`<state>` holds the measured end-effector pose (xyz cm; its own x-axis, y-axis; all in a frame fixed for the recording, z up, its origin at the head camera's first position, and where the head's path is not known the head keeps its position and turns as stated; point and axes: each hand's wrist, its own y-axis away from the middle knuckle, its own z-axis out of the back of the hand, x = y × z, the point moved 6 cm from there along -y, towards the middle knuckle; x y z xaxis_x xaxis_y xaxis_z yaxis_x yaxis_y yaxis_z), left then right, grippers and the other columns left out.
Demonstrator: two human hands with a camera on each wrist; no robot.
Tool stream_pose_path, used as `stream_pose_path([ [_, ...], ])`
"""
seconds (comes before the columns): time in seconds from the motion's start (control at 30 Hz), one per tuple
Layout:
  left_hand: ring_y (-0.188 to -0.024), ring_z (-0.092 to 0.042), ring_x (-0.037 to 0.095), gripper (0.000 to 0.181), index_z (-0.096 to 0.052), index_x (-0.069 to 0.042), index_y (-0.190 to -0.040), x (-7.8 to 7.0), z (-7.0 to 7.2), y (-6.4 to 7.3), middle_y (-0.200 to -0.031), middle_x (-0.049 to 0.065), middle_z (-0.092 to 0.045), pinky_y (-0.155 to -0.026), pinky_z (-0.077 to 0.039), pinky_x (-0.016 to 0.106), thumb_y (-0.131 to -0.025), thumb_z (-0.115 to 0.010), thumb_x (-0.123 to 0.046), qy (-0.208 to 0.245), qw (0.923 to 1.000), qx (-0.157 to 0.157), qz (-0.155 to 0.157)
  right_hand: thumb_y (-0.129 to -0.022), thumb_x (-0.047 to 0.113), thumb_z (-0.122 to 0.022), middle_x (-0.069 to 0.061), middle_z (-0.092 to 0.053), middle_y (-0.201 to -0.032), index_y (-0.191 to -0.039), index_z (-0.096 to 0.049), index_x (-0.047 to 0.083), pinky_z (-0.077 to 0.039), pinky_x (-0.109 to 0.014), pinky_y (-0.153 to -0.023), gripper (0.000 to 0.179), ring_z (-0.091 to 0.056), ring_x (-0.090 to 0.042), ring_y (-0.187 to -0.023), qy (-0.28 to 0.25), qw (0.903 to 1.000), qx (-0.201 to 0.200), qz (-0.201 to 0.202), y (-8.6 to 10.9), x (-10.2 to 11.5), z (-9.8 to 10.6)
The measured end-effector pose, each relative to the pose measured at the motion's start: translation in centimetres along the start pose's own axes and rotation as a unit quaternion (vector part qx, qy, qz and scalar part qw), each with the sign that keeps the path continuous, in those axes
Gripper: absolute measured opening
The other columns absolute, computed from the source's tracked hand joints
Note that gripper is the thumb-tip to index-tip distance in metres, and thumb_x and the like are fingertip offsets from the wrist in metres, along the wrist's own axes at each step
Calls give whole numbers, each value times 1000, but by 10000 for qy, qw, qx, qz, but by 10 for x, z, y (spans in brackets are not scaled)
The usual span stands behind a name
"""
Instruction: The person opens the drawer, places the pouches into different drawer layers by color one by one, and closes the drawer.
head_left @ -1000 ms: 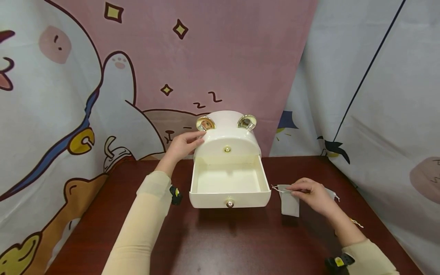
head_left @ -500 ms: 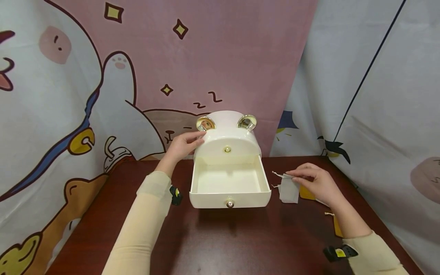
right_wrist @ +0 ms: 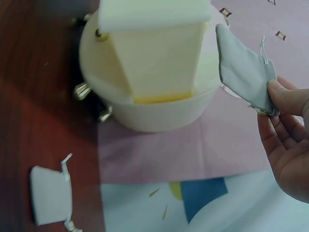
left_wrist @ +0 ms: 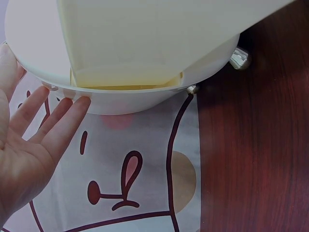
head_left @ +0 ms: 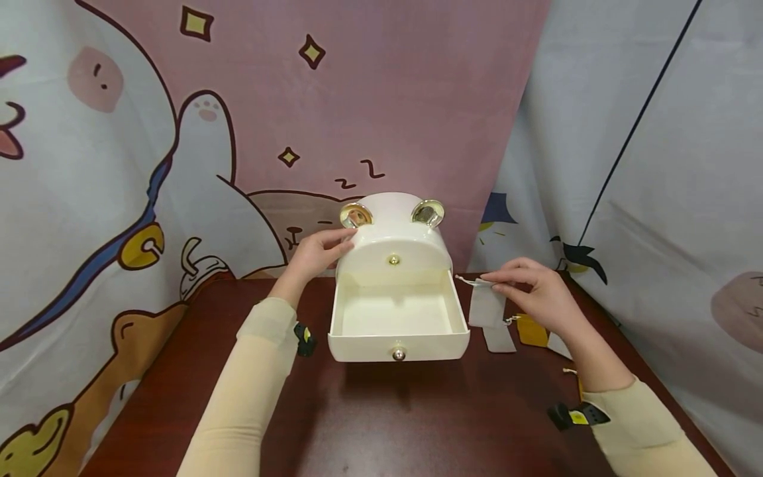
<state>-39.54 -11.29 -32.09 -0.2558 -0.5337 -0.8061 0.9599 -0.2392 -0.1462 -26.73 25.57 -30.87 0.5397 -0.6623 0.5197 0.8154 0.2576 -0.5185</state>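
Note:
A cream storage box (head_left: 393,255) with gold ear-like discs stands on the table, its lower drawer (head_left: 398,347) pulled out and bare inside. My left hand (head_left: 316,255) rests against the box's left side, fingers fairly straight; the left wrist view shows the fingertips (left_wrist: 83,104) touching its edge. Between thumb and fingers my right hand (head_left: 536,295) pinches a small grey drawstring pouch (head_left: 485,306) by its top. That pouch hangs just right of the drawer, also seen as a grey pouch (right_wrist: 244,72) in the right wrist view.
On the table, another grey pouch (head_left: 499,339) lies below the held one. Beside it are a yellow pouch (head_left: 532,330) and a pale pouch (head_left: 558,345) partly hidden by the right arm. A cartoon-printed cloth (head_left: 417,99) hangs behind the dark red table (head_left: 381,424).
My right hand has raised the grey pouch and carried it left and away from me, toward the drawer. Pouches on the table have come into view beneath. My left hand stays put.

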Motion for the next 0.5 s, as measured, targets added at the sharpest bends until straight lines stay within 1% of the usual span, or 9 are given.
stream_pose_path([
  [0.07,-111,-62,22,42,-63,-30,-136,0,0,0,-136,3,-58,-82,-59,36,-95,-66,-42,2,10000,1,-1,-87,-2,-74,3,-62,-93,-108,-79,10,-46,-17,-58,25,-50,-10,-78,24,9999,-49,97,-6,6,0],
  [0.17,-110,-62,22,43,-63,-31,-136,1,-1,1,-135,3,-59,-82,-59,36,-95,-66,-42,23,10000,12,-8,-87,-3,-74,3,-62,-94,-107,-79,10,-47,-15,-62,25,-51,-10,-82,-93,9997,-57,214,-14,15,-3],
  [0.3,-110,-62,22,42,-63,-31,-136,1,0,1,-136,3,-59,-82,-59,36,-95,-66,-41,28,10000,9,-24,-85,-6,-74,3,-63,-93,-105,-79,10,-47,-15,-64,26,-52,-11,-83,-211,9985,-61,503,-26,28,-10],
  [0.4,-110,-62,22,42,-63,-31,-136,1,0,0,-136,2,-58,-82,-59,36,-95,-66,-41,15,10000,-10,-21,-84,-7,-75,3,-63,-93,-104,-80,11,-46,-17,-64,27,-52,-11,-83,-271,9974,5,667,-35,38,-18],
  [0.5,-111,-62,23,42,-63,-31,-136,1,0,0,-137,3,-58,-84,-59,39,-95,-66,-42,40,10000,2,-5,-84,-4,-76,5,-63,-93,-103,-80,13,-47,-20,-63,26,-52,-11,-84,-322,9967,143,733,-43,46,-29],
])
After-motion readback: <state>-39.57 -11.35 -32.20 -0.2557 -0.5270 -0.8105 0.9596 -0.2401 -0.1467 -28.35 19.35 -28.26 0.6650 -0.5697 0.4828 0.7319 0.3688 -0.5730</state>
